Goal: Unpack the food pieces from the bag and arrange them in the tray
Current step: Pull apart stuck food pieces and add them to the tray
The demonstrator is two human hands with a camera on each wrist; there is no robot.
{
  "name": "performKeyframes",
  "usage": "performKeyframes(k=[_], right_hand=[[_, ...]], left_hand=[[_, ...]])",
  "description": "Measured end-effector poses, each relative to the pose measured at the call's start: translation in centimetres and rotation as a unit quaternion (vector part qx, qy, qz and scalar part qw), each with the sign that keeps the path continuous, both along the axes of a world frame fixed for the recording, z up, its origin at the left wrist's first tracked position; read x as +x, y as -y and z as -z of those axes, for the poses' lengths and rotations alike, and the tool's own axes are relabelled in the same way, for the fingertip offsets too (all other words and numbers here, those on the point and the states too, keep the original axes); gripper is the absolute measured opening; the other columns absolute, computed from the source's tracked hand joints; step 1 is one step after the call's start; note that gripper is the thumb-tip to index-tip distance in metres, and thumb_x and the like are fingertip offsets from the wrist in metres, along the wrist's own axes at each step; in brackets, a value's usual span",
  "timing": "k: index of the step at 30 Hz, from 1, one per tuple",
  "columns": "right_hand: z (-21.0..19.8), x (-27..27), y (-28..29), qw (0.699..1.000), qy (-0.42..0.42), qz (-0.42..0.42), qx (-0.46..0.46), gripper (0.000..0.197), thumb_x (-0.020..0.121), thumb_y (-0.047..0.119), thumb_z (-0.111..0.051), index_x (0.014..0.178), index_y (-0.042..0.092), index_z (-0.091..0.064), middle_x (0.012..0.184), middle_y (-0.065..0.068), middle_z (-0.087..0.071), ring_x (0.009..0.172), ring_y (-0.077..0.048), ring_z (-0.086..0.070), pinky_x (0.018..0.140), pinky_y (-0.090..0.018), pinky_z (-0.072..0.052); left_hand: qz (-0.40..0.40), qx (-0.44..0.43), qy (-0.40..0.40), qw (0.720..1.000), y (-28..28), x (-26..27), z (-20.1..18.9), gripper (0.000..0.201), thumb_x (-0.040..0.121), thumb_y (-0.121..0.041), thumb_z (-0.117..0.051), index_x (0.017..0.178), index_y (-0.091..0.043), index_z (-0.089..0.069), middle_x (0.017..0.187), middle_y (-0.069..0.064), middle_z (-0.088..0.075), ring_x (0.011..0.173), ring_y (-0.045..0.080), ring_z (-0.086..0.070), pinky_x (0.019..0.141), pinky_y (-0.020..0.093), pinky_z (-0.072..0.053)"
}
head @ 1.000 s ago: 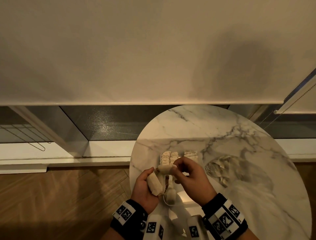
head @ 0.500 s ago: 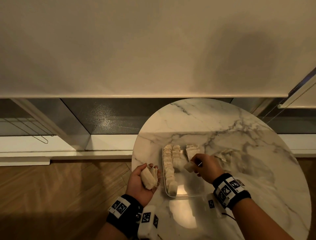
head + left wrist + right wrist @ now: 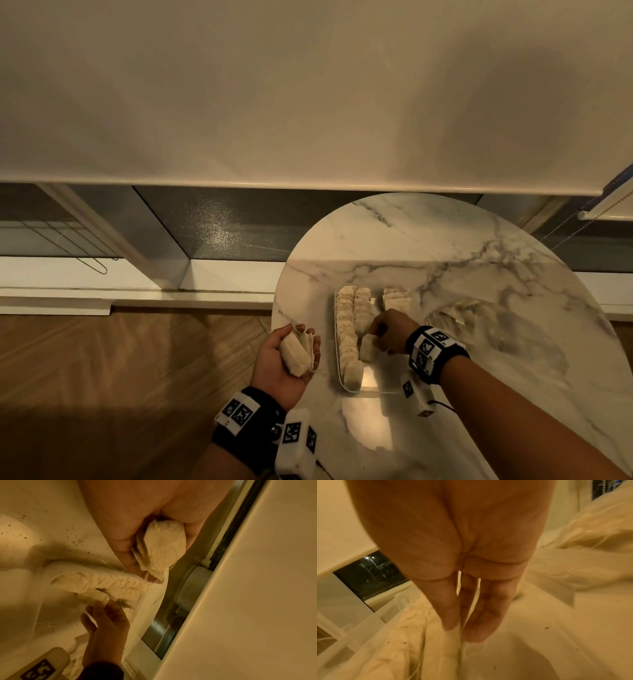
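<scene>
A clear tray (image 3: 371, 386) lies on the round marble table (image 3: 445, 240) and holds rows of pale pouch-like food pieces (image 3: 345, 329). My left hand (image 3: 270, 359) is palm up beside the tray's left side and cradles a small stack of pieces (image 3: 296, 353), also seen in the left wrist view (image 3: 163, 547). My right hand (image 3: 388, 330) is over the tray and pinches one piece (image 3: 367, 347) at the near end of the second row. The right wrist view shows thumb and fingertips (image 3: 452, 626) closed on its thin edge.
A crumpled clear plastic bag (image 3: 479, 318) lies on the table to the right of the tray. The table's left edge is just beside my left hand, with wooden floor (image 3: 120, 377) below. A window blind (image 3: 308, 102) hangs behind the table.
My hands were together over the tray's near end. The right hand took one piece from the left hand's stack and carried it down into the second row. The left hand stayed left.
</scene>
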State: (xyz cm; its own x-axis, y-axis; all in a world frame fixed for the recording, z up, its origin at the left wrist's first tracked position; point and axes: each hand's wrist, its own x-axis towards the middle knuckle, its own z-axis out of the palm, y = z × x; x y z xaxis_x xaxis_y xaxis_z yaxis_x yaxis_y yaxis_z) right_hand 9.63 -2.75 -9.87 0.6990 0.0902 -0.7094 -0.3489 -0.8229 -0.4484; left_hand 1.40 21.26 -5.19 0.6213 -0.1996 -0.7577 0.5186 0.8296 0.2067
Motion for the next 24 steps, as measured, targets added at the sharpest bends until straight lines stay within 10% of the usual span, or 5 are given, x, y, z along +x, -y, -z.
performKeyframes(k=[10, 24], right_hand=[[0.4, 1.1, -1.8, 0.996, 0.071, 0.047, -0.038, 0.016, 0.081, 0.002, -0.072, 0.09, 0.015, -0.072, 0.083, -0.004, -0.072, 0.068, -0.013, -0.068, 0.057, -0.019, -0.053], [-0.1, 0.0, -1.5, 0.991, 0.043, 0.125, -0.03, 0.006, 0.078, 0.01, -0.075, 0.084, 0.008, -0.075, 0.082, -0.009, -0.074, 0.081, -0.021, -0.072, 0.08, -0.037, -0.061]], left_hand=[[-0.005, -0.007, 0.006, 1.0, -0.9, 0.0, 0.2, 0.018, 0.093, -0.03, -0.055, 0.085, -0.015, -0.062, 0.09, 0.006, -0.067, 0.075, 0.021, -0.067, 0.057, 0.03, -0.057], [-0.002, 0.004, -0.003, 1.0, -0.7, 0.4, 0.6, 0.018, 0.091, -0.03, -0.057, 0.092, -0.014, -0.063, 0.091, 0.007, -0.069, 0.078, 0.023, -0.067, 0.069, 0.033, -0.053]])
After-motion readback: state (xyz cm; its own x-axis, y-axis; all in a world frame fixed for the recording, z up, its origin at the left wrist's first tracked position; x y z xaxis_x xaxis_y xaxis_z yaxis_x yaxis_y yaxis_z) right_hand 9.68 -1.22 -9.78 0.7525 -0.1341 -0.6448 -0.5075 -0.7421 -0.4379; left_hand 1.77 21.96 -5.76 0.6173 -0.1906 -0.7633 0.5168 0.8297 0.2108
